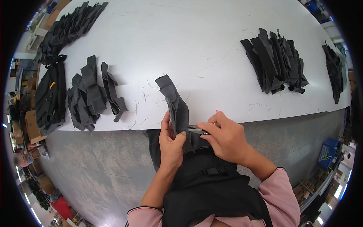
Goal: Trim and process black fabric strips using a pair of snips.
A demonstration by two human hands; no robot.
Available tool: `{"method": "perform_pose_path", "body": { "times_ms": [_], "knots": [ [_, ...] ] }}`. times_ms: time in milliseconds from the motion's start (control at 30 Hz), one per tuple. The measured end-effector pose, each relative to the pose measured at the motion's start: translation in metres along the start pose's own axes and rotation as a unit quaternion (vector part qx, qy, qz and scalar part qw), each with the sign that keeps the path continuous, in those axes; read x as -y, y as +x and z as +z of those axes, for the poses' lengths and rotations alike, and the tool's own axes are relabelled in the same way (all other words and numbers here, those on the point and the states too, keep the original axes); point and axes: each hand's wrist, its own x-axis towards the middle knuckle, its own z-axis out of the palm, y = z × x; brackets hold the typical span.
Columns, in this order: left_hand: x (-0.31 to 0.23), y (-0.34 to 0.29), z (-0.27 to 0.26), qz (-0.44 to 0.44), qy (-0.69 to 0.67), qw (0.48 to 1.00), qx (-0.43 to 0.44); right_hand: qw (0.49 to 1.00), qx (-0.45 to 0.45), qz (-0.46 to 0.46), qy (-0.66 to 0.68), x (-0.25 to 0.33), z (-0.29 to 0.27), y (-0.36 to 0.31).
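My left hand (172, 145) grips a dark grey fabric piece (177, 109) at its near end, thumb in front and fingers behind. The piece stands up from the table's front edge, with its far end leaning over the white top. To its right, my right hand (225, 138) is closed around small thread snips (195, 130). Their pale metal blades point left and reach the fabric's edge beside my left thumb; whether they are cutting cannot be made out. My right fingers cover most of the handle.
Dark fabric pieces (87, 90) lie to the left, beside a black bag (53, 94). A long heap (72, 26) is at the far left, another pile (278, 60) at the right, and a dark bundle (333, 72) by the right edge. Loose threads dot the white table (181, 30).
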Motion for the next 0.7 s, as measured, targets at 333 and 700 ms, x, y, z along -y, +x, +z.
{"method": "perform_pose_path", "body": {
  "times_ms": [333,700],
  "knots": [
    [0.0018,-0.0023,0.0068,0.036,0.023,0.999,-0.016,0.988,0.004,-0.078,-0.131,0.0075,0.0056,0.0027],
    [0.0007,-0.001,0.0095,0.038,0.028,0.999,-0.023,0.972,-0.018,-0.125,-0.2,0.0099,0.0064,0.0028]
  ]
}}
